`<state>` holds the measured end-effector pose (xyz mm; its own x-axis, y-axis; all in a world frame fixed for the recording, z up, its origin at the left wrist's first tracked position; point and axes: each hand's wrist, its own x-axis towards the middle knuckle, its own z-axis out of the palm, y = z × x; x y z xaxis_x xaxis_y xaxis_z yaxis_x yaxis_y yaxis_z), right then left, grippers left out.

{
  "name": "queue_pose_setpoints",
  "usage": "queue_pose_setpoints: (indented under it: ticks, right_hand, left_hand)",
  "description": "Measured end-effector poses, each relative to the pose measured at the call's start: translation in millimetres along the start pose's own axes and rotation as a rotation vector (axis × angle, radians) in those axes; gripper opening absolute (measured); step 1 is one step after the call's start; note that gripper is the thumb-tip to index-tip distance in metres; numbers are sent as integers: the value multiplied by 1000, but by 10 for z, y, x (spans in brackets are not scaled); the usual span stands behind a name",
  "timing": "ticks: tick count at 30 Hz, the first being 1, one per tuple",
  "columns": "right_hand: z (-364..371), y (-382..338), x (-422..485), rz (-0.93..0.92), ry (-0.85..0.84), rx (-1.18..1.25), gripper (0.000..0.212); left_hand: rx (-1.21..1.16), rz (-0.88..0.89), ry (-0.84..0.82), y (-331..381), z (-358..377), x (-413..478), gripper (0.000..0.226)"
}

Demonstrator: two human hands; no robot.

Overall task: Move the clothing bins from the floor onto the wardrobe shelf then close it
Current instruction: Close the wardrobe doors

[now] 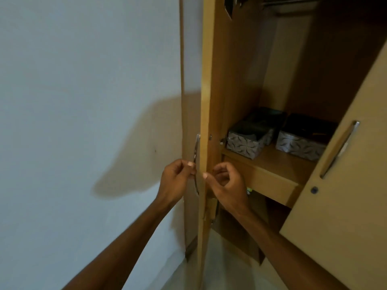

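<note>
Two grey patterned clothing bins stand side by side on the wardrobe shelf (278, 162), the left bin (247, 141) nearer the left door and the right bin (301, 141) partly behind the right door. The left door (204, 101) stands open, seen edge-on. My left hand (176, 181) grips the lower part of its curved metal handle (197, 145). My right hand (228, 185) is just right of the door edge. Its fingers are curled on nothing and its thumb tip touches the edge.
The right door (343, 195) is half open with a long metal handle (340, 149) and a lock. A pale wall (83, 101) fills the left. A drawer front (259, 178) sits under the shelf, and light floor (230, 268) lies below.
</note>
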<state>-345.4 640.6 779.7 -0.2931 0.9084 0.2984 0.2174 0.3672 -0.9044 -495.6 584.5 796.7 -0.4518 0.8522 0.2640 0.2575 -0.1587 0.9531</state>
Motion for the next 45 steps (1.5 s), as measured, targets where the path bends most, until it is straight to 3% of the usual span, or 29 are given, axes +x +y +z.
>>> queue_pose_setpoints:
  ticks: [3, 8, 19, 24, 32, 45]
  right_hand:
    - [-244, 20, -77, -25, 175, -175, 41]
    - [-637, 110, -134, -116, 375, -421, 38]
    - [-1473, 397, -24, -88, 615, -690, 53]
    - [-1837, 566, 159, -68, 646, -846, 70]
    - [-2428, 759, 536, -119, 684, -1098, 82]
    - [-3116, 1073, 1211, -23, 644, -1275, 121]
  left_hand:
    - [21, -19, -37, -16, 261, 112, 12]
    - [-87, 14, -241, 154, 697, 193, 21]
    - [-177, 76, -452, 261, 1576, 307, 19]
    - [-128, 81, -542, 252, 2005, 499, 20]
    - [-124, 110, -600, 220, 2678, 813, 21]
    - [-84, 226, -461, 131, 3609, 1286, 22]
